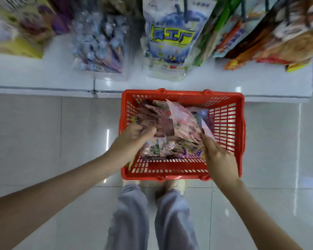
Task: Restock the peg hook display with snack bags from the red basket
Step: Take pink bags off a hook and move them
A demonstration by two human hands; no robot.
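The red basket (170, 175) sits on the floor (43, 141) just ahead of your feet, below the hanging display bags (170, 38). Your left grip (132, 139) is clenched round a blurred bundle of brownish snack bags (152, 118) inside it. Your right grip (219, 156) reaches in, fingers against a pink bag (182, 118); whether it pinches, you cannot tell.

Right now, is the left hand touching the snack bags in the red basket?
Touching. The head view shows the left hand, fingers curled round the brown snack bags in the red basket.
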